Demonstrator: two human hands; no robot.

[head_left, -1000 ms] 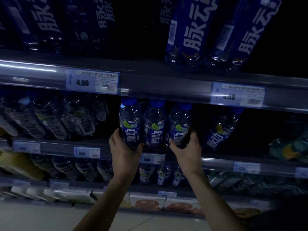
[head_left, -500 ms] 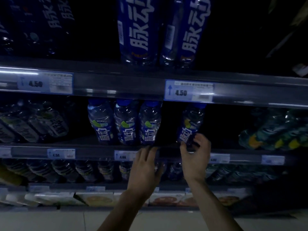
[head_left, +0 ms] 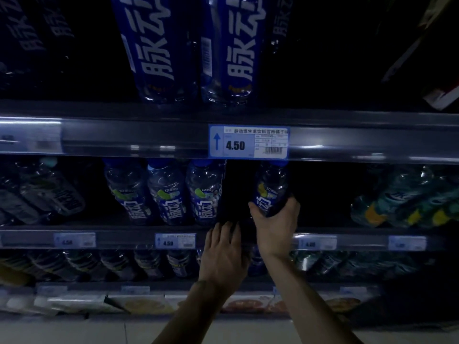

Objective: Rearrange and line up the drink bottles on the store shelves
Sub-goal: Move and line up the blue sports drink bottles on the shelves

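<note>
Curling right hand (head_left: 275,229) fingers round lone bottle (head_left: 272,187) base. Likely heavy, slick; surer above fingertips, mid-label. Left hand (head_left: 223,254) flat, fingers straight.

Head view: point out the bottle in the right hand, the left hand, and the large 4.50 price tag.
held bottle (head_left: 272,189), head view, on its label
left hand (head_left: 223,258), head view, back of the hand
price tag (head_left: 235,145), head view, printed 4.50

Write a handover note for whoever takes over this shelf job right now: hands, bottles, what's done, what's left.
Right hand grips the base of the lone bottle on the middle shelf.
Left hand is open at the shelf edge, holding nothing.
Done: three bottles stand side by side further left.
Left: a gap separates the lone bottle from them; probably slide it across.
</note>
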